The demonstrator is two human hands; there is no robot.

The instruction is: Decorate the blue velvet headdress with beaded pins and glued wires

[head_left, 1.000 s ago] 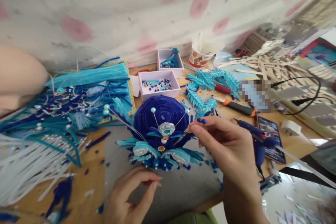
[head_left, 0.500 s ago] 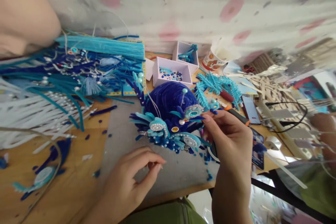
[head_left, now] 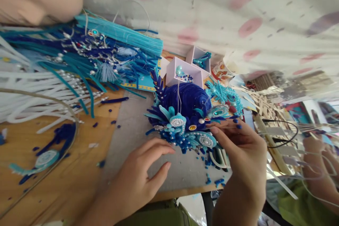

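A dark blue velvet dome headpiece (head_left: 185, 102), trimmed with turquoise petals, pearls and gems, sits on a grey mat (head_left: 132, 137) on the wooden table. My right hand (head_left: 238, 144) pinches the ornament's right edge beside a jewelled petal; its nails are painted blue. My left hand (head_left: 140, 180) rests on the mat just in front of the piece, fingers loosely stretched toward its lower edge, holding nothing.
Blue and white pipe cleaners (head_left: 66, 67) are heaped at the left. Small white boxes of beads (head_left: 185, 72) stand behind the headpiece. A paper cup (head_left: 221, 70), wooden sticks (head_left: 265, 102) and cables lie to the right. Another person's arm (head_left: 315, 159) shows at the right edge.
The view has swung and tilted left. My left hand opened from a loose pinch and reached toward the headpiece's front. My right hand stayed on the right edge.
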